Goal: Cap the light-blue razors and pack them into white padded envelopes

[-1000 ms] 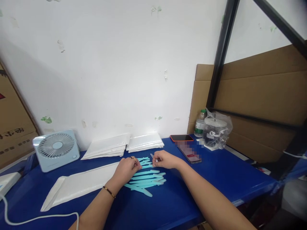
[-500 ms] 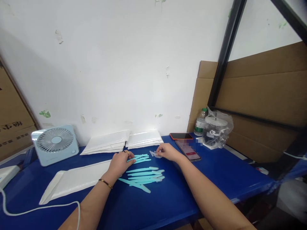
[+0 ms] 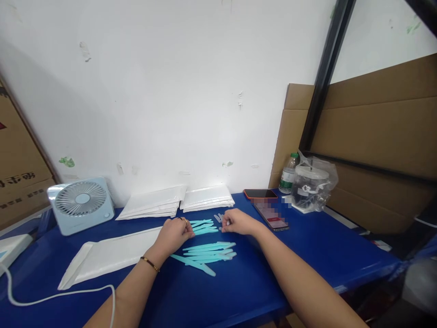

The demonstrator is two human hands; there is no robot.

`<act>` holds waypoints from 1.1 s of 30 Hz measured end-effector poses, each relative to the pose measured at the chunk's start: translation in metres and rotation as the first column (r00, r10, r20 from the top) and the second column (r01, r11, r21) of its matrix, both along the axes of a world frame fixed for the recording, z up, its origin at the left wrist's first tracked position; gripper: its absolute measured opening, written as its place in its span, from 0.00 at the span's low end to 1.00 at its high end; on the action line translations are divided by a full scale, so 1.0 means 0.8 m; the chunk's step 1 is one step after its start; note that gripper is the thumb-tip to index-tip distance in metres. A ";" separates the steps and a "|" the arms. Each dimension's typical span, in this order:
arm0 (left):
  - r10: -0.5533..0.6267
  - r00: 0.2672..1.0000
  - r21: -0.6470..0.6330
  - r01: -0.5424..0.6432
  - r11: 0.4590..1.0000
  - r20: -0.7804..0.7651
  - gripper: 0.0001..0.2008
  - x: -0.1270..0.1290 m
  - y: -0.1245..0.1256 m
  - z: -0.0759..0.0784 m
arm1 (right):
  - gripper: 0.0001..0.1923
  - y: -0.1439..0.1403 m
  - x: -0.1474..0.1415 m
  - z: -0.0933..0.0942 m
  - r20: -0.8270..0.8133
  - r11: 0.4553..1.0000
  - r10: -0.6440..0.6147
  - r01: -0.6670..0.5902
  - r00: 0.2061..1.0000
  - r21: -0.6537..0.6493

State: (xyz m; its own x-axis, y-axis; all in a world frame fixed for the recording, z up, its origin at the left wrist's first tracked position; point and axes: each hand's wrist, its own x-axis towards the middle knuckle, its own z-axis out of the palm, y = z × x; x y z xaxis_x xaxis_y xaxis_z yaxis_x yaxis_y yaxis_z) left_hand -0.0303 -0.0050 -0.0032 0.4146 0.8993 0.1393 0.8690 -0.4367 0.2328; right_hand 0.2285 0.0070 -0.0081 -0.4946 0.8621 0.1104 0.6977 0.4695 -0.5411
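Note:
My left hand [image 3: 176, 233] is closed on the handle of a teal eyebrow razor [image 3: 206, 230], whose head points toward my right hand. Just behind it, several more razors [image 3: 202, 222] lie near the left fingertips. My right hand [image 3: 239, 222] is pinched at the razor's head, apparently on a small clear blade cap, mostly hidden by the fingers. Beside those fingers, a few translucent blade caps [image 3: 218, 217] rest on the table. Closer to me lies a fanned group of teal razors [image 3: 210, 253], one slanting across the others.
A white padded mailer [image 3: 112, 257] lies left of my hand. Stacked mailers [image 3: 150, 203] stand by the wall beside a blue fan [image 3: 81, 202]. Two phones [image 3: 271, 216], a bottle [image 3: 288, 175] and a bagged container [image 3: 310, 187] are right. A white cable [image 3: 61, 296] crosses front left.
A razor from the top of the near group is gone from there, and my left hand now holds one out. My right hand has come slightly nearer, away from the loose caps.

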 end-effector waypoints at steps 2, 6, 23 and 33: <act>0.069 0.997 0.009 -0.069 0.998 0.017 0.09 -0.005 0.003 0.003 | 0.07 0.004 0.007 0.001 -0.025 0.993 -0.105 0.106 0.994 0.051; 0.071 0.994 0.034 -0.074 0.997 0.087 0.12 -0.005 -0.003 0.008 | 0.09 -0.002 0.010 0.006 -0.049 0.993 -0.098 0.101 0.994 0.062; -0.056 0.998 -0.031 0.056 0.998 -0.014 0.08 0.004 -0.006 0.004 | 0.06 -0.008 0.002 0.008 -0.007 0.996 0.072 -0.073 0.997 -0.054; 0.008 1.000 -0.012 -0.008 1.000 0.030 0.09 -0.002 -0.002 0.004 | 0.09 -0.002 -0.001 0.005 -0.056 0.999 0.034 -0.035 0.998 -0.020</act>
State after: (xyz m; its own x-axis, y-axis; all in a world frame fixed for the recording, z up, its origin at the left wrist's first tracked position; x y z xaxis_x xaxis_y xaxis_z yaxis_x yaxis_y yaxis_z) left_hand -0.0316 -0.0070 -0.0001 0.4033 0.9041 0.1412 0.8649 -0.4270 0.2638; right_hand 0.2279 0.0053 -0.0041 -0.5174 0.8472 0.1206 0.6497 0.4806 -0.5890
